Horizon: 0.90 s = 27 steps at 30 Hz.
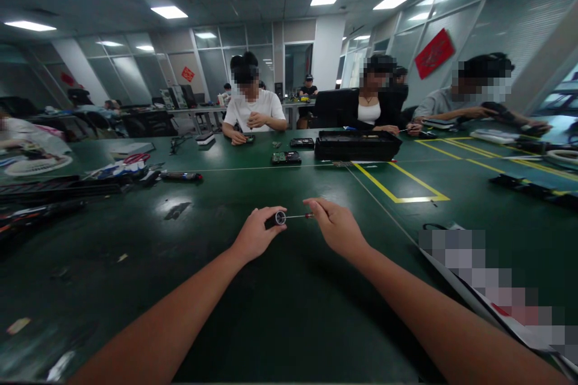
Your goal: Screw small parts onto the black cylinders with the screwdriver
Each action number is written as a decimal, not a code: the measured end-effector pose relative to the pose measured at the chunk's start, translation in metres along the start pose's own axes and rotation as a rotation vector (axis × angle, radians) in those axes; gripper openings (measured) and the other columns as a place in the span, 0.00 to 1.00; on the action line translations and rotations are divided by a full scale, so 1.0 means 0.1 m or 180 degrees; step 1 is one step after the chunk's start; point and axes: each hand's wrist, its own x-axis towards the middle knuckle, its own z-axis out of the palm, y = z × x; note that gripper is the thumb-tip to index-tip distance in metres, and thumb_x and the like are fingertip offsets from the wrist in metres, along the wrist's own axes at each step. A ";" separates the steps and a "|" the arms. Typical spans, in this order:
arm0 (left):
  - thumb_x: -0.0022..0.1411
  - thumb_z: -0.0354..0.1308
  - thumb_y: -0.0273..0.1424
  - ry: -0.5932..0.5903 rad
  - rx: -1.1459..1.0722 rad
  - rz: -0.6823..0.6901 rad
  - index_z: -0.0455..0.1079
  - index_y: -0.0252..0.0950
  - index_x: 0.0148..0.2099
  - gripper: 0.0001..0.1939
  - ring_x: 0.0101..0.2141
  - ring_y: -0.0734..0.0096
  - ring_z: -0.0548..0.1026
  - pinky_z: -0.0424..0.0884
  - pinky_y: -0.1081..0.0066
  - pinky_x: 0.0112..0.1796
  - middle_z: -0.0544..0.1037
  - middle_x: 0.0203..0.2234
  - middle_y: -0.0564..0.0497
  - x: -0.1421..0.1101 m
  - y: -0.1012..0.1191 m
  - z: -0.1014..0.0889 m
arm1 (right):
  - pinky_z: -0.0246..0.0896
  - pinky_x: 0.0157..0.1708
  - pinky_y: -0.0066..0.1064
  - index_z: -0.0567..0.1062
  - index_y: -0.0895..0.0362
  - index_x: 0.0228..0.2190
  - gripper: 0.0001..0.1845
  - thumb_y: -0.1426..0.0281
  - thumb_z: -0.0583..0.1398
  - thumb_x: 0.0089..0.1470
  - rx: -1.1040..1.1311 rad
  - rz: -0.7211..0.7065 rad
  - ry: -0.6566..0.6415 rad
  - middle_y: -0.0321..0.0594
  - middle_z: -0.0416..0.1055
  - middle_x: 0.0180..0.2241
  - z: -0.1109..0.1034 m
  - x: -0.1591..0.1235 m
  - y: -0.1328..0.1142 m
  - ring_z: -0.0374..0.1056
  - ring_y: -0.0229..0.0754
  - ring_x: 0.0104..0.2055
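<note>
Between the thumb and fingers of my left hand is a small black cylindrical part with a pale ring at its round end, which faces me. My right hand is closed on a screwdriver with a red-tinted handle. Its thin metal shaft points left and reaches the side of the cylinder. Whether the tip sits in a screw is too small to tell. Both hands are held above the green table.
Ahead lie a green circuit board and a long black housing. Tools and a dark cylinder are on the left. A white sheet-like item lies on the right. A co-worker in a white shirt handles parts across the table.
</note>
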 end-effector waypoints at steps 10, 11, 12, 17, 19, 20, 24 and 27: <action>0.61 0.61 0.32 0.0032 0.0087 -0.0016 0.70 0.46 0.55 0.19 0.50 0.57 0.71 0.54 0.47 0.59 0.75 0.49 0.50 0.00 -0.04 -0.01 | 0.60 0.32 0.34 0.70 0.51 0.51 0.19 0.61 0.50 0.64 0.0256 -0.0104 -0.0176 0.38 0.74 0.32 0.02 -0.03 -0.01 0.70 0.43 0.32; 0.62 0.60 0.33 0.0024 0.0090 -0.0018 0.70 0.46 0.55 0.19 0.50 0.56 0.70 0.53 0.46 0.59 0.75 0.49 0.50 0.00 -0.04 -0.01 | 0.59 0.30 0.34 0.72 0.52 0.49 0.19 0.59 0.49 0.64 0.0161 -0.0014 -0.0176 0.38 0.74 0.31 0.03 -0.02 0.00 0.70 0.43 0.31; 0.62 0.60 0.33 0.0009 0.0093 -0.0019 0.70 0.46 0.56 0.19 0.51 0.56 0.70 0.52 0.45 0.60 0.75 0.49 0.49 0.00 -0.03 -0.01 | 0.58 0.30 0.34 0.74 0.52 0.46 0.20 0.58 0.48 0.65 0.0078 0.0050 -0.0162 0.38 0.74 0.31 0.03 -0.01 0.01 0.69 0.43 0.30; 0.61 0.61 0.33 -0.0107 0.0130 -0.0030 0.70 0.46 0.55 0.19 0.52 0.57 0.70 0.47 0.43 0.61 0.75 0.50 0.50 0.00 -0.01 0.01 | 0.57 0.27 0.32 0.70 0.53 0.50 0.17 0.62 0.50 0.64 0.0101 -0.0029 -0.0167 0.38 0.75 0.32 0.01 -0.02 -0.01 0.67 0.40 0.27; 0.61 0.61 0.32 -0.0099 0.0169 -0.0087 0.70 0.46 0.55 0.19 0.53 0.58 0.70 0.47 0.44 0.61 0.75 0.50 0.50 0.00 -0.01 0.01 | 0.58 0.29 0.32 0.68 0.54 0.50 0.16 0.65 0.52 0.62 0.0150 -0.0197 -0.0191 0.38 0.74 0.32 0.00 -0.04 -0.05 0.67 0.41 0.29; 0.61 0.61 0.32 -0.0086 0.0192 -0.0117 0.69 0.46 0.55 0.19 0.53 0.58 0.69 0.47 0.44 0.61 0.75 0.51 0.50 0.00 -0.01 0.01 | 0.59 0.30 0.32 0.68 0.54 0.50 0.16 0.65 0.52 0.62 0.0167 -0.0220 -0.0213 0.38 0.74 0.32 0.00 -0.04 -0.06 0.68 0.41 0.31; 0.61 0.61 0.33 -0.0053 0.0231 -0.0148 0.69 0.47 0.56 0.20 0.53 0.59 0.69 0.46 0.45 0.62 0.75 0.51 0.52 0.00 -0.02 0.01 | 0.57 0.28 0.33 0.71 0.54 0.46 0.17 0.60 0.49 0.65 0.0007 -0.0088 -0.0277 0.39 0.74 0.31 0.01 -0.03 -0.07 0.68 0.41 0.29; 0.61 0.61 0.32 -0.0052 0.0209 -0.0128 0.69 0.48 0.55 0.20 0.53 0.60 0.70 0.46 0.44 0.62 0.75 0.50 0.52 0.00 -0.04 0.02 | 0.57 0.28 0.33 0.72 0.53 0.45 0.16 0.62 0.48 0.65 -0.0056 -0.0135 -0.0233 0.39 0.75 0.32 0.02 -0.03 -0.06 0.68 0.41 0.28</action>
